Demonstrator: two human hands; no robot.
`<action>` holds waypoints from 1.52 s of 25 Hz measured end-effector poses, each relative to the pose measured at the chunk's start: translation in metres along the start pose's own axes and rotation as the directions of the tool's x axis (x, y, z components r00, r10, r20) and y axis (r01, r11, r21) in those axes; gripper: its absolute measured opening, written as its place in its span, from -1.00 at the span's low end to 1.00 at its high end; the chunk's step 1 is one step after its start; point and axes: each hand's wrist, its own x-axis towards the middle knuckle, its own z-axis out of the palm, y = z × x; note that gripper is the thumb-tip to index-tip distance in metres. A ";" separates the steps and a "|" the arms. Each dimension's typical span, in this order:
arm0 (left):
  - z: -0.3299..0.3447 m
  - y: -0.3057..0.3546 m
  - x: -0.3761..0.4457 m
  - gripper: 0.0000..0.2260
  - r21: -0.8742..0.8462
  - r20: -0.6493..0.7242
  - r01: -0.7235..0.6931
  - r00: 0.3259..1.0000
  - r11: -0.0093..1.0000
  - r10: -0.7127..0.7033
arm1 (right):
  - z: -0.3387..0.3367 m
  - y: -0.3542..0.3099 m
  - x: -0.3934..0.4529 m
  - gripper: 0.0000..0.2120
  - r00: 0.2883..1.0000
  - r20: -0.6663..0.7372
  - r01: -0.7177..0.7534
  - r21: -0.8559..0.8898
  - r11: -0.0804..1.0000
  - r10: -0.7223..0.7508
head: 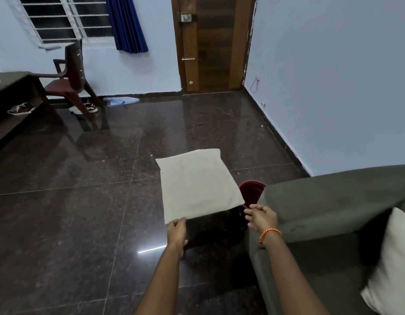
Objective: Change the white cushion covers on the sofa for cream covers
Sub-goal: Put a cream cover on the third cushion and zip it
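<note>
Fingers of the left hand (177, 230) pinch the flat cream fabric cover's (198, 184) near corner; it stretches toward twelve o'clock. Right hand (261, 218), loosely curled and empty, hovers beside its three o'clock corner.

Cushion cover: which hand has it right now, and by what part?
The left hand pinches the cream cushion cover at its near left corner. The right hand is at the near right corner; whether it grips there cannot be told.

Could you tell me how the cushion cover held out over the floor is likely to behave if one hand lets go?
The cushion cover looks thin and flat, so probably floppy and light. With only the left hand pinching a near corner, it would likely droop. The right hand seems barely on its corner, so the cloth may slip free.
</note>
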 end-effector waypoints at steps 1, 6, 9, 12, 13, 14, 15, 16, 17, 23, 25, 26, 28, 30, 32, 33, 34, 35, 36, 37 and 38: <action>-0.003 0.007 0.016 -0.86 0.014 -0.002 0.016 1.000 1.000 -0.016 | 0.010 -0.006 0.014 -0.81 1.000 -0.018 -0.003 0.002 1.000 0.003; -0.013 0.036 0.089 -0.59 0.082 -0.014 0.148 0.989 0.986 -0.147 | 0.062 -0.025 0.094 -0.91 0.996 -0.081 -0.029 -0.016 0.999 0.028; -0.012 0.057 0.133 -0.67 0.124 -0.036 0.193 0.981 0.973 -0.190 | 0.093 -0.029 0.149 -0.81 0.992 -0.107 -0.079 -0.076 0.994 0.070; -0.003 0.072 0.185 -0.35 0.205 -0.098 0.204 0.977 0.957 -0.187 | 0.114 -0.029 0.207 -0.70 0.985 -0.132 -0.140 -0.216 0.966 0.114; 0.002 0.080 0.202 -0.29 0.223 -0.139 0.223 0.971 0.949 -0.196 | 0.122 -0.028 0.228 -0.70 0.982 -0.142 -0.157 -0.274 0.949 0.122; 0.007 0.087 0.212 -0.27 0.262 -0.165 0.238 0.966 0.935 -0.199 | 0.127 -0.029 0.244 -0.71 0.979 -0.154 -0.174 -0.320 0.931 0.131; 0.012 0.094 0.223 -0.28 0.293 -0.189 0.259 0.959 0.921 -0.209 | 0.134 -0.031 0.260 -0.73 0.977 -0.158 -0.192 -0.360 0.913 0.143; 0.016 0.100 0.235 -0.28 0.319 -0.193 0.269 0.957 0.909 -0.216 | 0.142 -0.034 0.273 -0.74 0.976 -0.154 -0.202 -0.397 0.895 0.152; 0.020 0.106 0.250 -0.28 0.342 -0.212 0.295 0.949 0.892 -0.233 | 0.150 -0.037 0.288 -0.75 0.978 -0.148 -0.195 -0.440 0.877 0.144; 0.041 0.141 0.364 -0.25 0.445 -0.278 0.290 0.944 0.848 -0.177 | 0.219 -0.053 0.388 -0.59 0.997 -0.065 -0.068 -0.576 0.815 0.038; 0.053 0.149 0.402 -0.24 0.468 -0.282 0.254 0.951 0.846 -0.129 | 0.240 -0.051 0.417 -0.50 0.997 -0.036 -0.072 -0.587 0.806 0.063; 0.058 0.151 0.420 -0.27 0.468 -0.276 0.234 0.955 0.852 -0.110 | 0.247 -0.050 0.428 -0.51 0.997 -0.029 -0.078 -0.598 0.798 0.076; 0.072 0.155 0.447 -0.39 0.449 -0.276 0.196 0.958 0.872 -0.073 | 0.252 -0.044 0.449 -0.60 0.997 -0.018 -0.066 -0.637 0.768 0.071; 0.081 0.157 0.462 -0.52 0.411 -0.326 0.195 0.944 0.891 -0.056 | 0.252 -0.041 0.459 -0.68 0.997 -0.002 -0.064 -0.620 0.782 0.079; 0.083 0.161 0.466 -0.57 0.365 -0.396 0.237 0.915 0.900 -0.080 | 0.249 -0.044 0.466 -0.77 0.991 0.018 -0.102 -0.548 0.831 0.134; 0.082 0.163 0.466 -0.57 0.341 -0.411 0.247 0.907 0.907 -0.093 | 0.248 -0.046 0.469 -0.82 0.985 0.024 -0.138 -0.492 0.859 0.171; 0.081 0.165 0.465 -0.58 0.315 -0.404 0.245 0.909 0.917 -0.104 | 0.247 -0.050 0.469 -0.84 0.976 0.033 -0.180 -0.443 0.878 0.217; 0.079 0.167 0.465 -0.58 0.293 -0.384 0.239 0.916 0.926 -0.115 | 0.245 -0.052 0.470 -0.83 0.967 0.043 -0.211 -0.411 0.887 0.250; 0.077 0.170 0.466 -0.59 0.276 -0.353 0.234 0.927 0.932 -0.128 | 0.244 -0.055 0.470 -0.83 0.960 0.049 -0.234 -0.398 0.887 0.275; 0.076 0.174 0.466 -0.60 0.255 -0.317 0.223 0.938 0.941 -0.136 | 0.242 -0.058 0.472 -0.83 0.954 0.046 -0.257 -0.385 0.887 0.296; 0.075 0.179 0.465 -0.62 0.215 -0.289 0.220 0.945 0.951 -0.154 | 0.239 -0.061 0.472 -0.83 0.952 0.045 -0.267 -0.360 0.894 0.303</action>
